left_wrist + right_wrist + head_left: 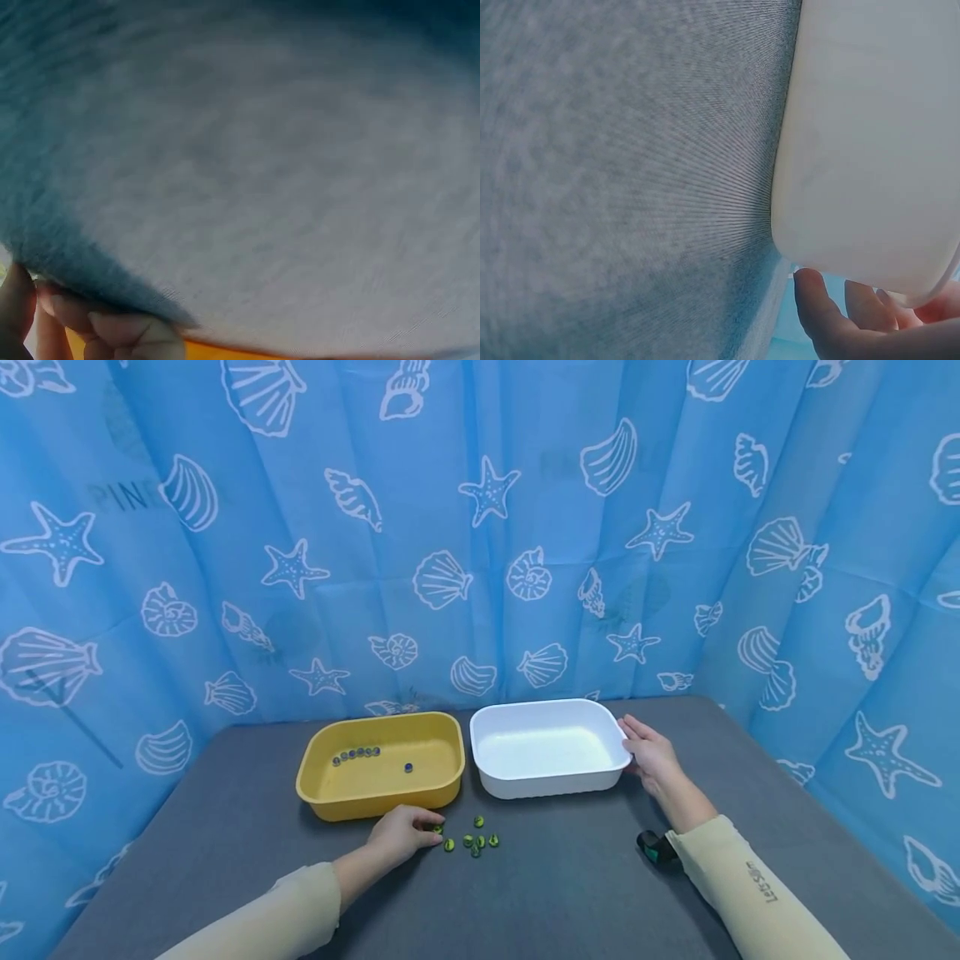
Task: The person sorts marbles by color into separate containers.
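Observation:
My left hand (406, 831) is low over the table in front of the yellow bin, thumb and fingertips pinching a small green-and-black bead (438, 830). Its curled fingers (124, 330) appear at the lower left of the left wrist view, where the bead is mostly hidden. Just right of that hand lie several similar green beads (481, 842). My right hand (651, 752) grips the right end of a white plastic bin (551, 787). In the right wrist view its fingers (817, 304) are against the bin's outer wall.
The yellow bin (352, 810) stands left of the white one; inside are a row of small bluish round pieces (356, 753) and a single one (408, 767) apart. A black strap (654, 847) lies by the right sleeve. A blue shell-print curtain (480, 568) hangs behind the grey table (555, 893).

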Available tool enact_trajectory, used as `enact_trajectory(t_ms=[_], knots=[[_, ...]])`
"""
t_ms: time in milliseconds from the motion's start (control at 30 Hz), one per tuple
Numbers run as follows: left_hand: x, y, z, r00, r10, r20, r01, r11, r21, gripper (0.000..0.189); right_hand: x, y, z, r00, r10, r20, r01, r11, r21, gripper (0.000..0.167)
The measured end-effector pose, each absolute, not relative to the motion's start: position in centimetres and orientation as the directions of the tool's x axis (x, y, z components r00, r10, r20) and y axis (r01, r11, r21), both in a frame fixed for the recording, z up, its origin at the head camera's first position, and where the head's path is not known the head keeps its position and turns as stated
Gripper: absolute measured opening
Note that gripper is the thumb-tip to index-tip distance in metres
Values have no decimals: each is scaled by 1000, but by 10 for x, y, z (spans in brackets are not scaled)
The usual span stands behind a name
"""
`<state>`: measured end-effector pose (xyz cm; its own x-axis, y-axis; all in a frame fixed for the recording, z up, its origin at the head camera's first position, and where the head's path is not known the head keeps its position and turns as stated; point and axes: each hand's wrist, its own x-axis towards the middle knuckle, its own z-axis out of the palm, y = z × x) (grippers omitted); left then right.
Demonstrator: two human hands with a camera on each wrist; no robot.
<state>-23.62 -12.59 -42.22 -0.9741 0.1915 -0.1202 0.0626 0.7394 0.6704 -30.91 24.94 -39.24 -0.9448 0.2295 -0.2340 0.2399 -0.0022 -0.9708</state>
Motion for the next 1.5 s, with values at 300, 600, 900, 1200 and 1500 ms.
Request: enact_trajectory(t_ms=[300,600,900,1200,1500], knots=[[-237,-121,-420,-980,154,-125,31,739,673,20,-311,249,-391,-943,230,-239,245,-3,-969,53],[-230,-119,-410,-968,236,-89,101,685,722,23,-310,249,-394,-947,218,-235,239,-7,-971,53],[-226,-101,-387,-959,279,-52,108,528,842,27,-310,247,-390,-942,240,-236,241,-9,-970,52],[-240,-74,-365,-963,268,-33,85,418,904,28,-307,246,-389,-946,236,-224,237,29,-971,52],[-272,-30,-367,-990,135,-46,-1,316,949,29,-304,246,-390,-951,232,-204,223,56,-973,51]])
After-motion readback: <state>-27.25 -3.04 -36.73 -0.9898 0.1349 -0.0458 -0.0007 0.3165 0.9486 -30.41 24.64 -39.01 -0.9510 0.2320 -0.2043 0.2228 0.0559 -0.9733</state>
